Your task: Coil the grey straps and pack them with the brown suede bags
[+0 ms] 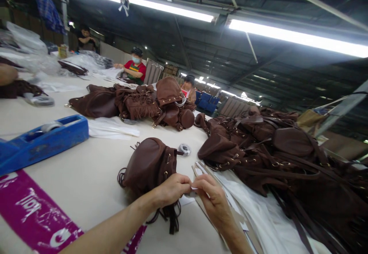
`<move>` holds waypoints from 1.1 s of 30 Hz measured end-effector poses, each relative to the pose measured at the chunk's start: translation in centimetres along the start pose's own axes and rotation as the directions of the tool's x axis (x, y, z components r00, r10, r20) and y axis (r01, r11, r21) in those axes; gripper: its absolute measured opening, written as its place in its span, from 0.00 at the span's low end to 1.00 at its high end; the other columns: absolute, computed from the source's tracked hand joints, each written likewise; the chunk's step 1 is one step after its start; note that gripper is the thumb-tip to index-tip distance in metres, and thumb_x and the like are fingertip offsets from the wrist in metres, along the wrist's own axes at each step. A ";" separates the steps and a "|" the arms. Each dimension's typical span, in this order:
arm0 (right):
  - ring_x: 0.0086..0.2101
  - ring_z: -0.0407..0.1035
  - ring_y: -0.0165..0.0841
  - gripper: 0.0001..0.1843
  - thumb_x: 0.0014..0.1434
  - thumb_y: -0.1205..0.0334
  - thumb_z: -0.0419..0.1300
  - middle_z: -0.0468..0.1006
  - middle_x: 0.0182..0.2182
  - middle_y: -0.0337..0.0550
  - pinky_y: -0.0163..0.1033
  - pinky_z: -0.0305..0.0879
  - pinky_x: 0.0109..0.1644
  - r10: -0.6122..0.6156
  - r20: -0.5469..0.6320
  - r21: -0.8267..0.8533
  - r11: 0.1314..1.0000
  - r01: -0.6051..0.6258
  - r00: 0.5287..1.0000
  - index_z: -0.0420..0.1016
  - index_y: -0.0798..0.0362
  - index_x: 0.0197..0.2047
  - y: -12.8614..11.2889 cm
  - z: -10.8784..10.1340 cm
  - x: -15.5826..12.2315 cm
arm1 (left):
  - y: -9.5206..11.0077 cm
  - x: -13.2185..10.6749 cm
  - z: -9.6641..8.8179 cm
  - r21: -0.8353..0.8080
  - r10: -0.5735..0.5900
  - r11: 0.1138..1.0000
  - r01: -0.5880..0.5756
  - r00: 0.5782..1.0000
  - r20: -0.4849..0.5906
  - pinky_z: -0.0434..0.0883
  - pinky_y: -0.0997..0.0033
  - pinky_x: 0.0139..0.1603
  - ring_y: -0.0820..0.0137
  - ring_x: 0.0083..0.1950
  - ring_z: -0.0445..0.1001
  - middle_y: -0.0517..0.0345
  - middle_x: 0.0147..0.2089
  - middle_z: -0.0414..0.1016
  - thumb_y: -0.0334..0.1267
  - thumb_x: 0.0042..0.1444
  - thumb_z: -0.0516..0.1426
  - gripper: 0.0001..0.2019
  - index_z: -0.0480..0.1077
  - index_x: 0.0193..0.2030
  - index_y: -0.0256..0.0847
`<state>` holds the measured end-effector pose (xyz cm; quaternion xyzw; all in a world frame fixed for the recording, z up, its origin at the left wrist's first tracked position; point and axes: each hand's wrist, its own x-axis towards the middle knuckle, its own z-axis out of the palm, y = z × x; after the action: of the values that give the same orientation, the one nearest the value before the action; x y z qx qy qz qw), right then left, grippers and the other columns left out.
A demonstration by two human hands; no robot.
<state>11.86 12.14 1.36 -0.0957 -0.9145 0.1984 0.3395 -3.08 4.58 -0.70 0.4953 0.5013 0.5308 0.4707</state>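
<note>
Two hands pinch a small white slip above a brown fringed bag.

The left hand (172, 190) and right hand (211, 196) meet tip to tip, the fingers (186, 185) of each closed on the small white slip (194, 187), which may be a tag or sticker; it is too small to tell. The slip is held in the air just over the near edge of the brown fringed bag (149, 164), which lies on the counter (86, 177). A tape roll (184, 149) sits just beyond the bag, a blue tape dispenser (43, 141) lies well to the left, and a pile of brown bags (273, 146) lies to the right. Handling so small a piece likely goes best with a light pinch at its edges, held taut and clear of the fringe.
</note>
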 end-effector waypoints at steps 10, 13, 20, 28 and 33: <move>0.39 0.68 0.37 0.12 0.63 0.70 0.51 0.73 0.37 0.44 0.40 0.66 0.42 -0.126 0.017 -0.035 0.991 0.127 0.992 0.74 0.46 0.42 -0.6 0.0 -1.2 | 0.1 -0.2 -0.1 -0.155 -0.085 0.984 0.089 0.996 0.031 0.46 0.74 0.21 0.78 0.19 0.52 0.67 0.17 0.56 0.40 0.39 0.57 0.08 0.65 0.23 0.38; 0.41 0.68 0.37 0.13 0.64 0.70 0.51 0.73 0.39 0.45 0.40 0.67 0.44 -0.131 0.084 -0.021 0.991 0.133 0.988 0.73 0.46 0.45 -0.8 -0.5 -1.6 | 0.1 -0.3 -0.1 -0.210 -0.094 0.972 0.110 0.992 0.084 0.47 0.74 0.20 0.79 0.18 0.52 0.67 0.16 0.57 0.38 0.36 0.57 0.07 0.65 0.22 0.38; 0.44 0.69 0.36 0.14 0.64 0.71 0.50 0.72 0.44 0.48 0.38 0.68 0.47 -0.131 0.168 0.009 0.991 0.131 0.977 0.72 0.49 0.47 -1.5 -1.5 -1.8 | 0.6 -0.5 -0.4 -0.256 -0.117 0.954 0.155 0.981 0.158 0.51 0.75 0.19 0.78 0.18 0.55 0.65 0.17 0.58 0.38 0.35 0.56 0.06 0.65 0.22 0.38; 0.45 0.69 0.37 0.11 0.64 0.65 0.53 0.73 0.45 0.48 0.42 0.69 0.49 -0.090 0.077 -0.041 0.995 0.094 0.993 0.73 0.49 0.47 -1.6 -1.6 -2.9 | 1.0 -1.0 0.1 -0.204 -0.081 0.971 0.123 0.976 0.203 0.53 0.77 0.22 0.79 0.22 0.55 0.65 0.22 0.60 0.38 0.40 0.61 0.10 0.69 0.29 0.35; 0.41 0.71 0.35 0.08 0.65 0.64 0.51 0.75 0.41 0.48 0.39 0.71 0.45 -0.162 0.051 -0.279 0.945 0.170 0.985 0.72 0.51 0.43 -1.7 -1.0 -2.9 | 1.4 -1.2 0.6 -0.094 -0.095 0.989 0.112 0.981 0.171 0.52 0.78 0.21 0.78 0.22 0.53 0.66 0.21 0.59 0.42 0.42 0.62 0.11 0.68 0.27 0.36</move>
<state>14.67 10.01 1.09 -0.0632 -0.9428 0.0381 0.3252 -2.44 3.38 0.68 0.4860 0.4572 0.4878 0.5628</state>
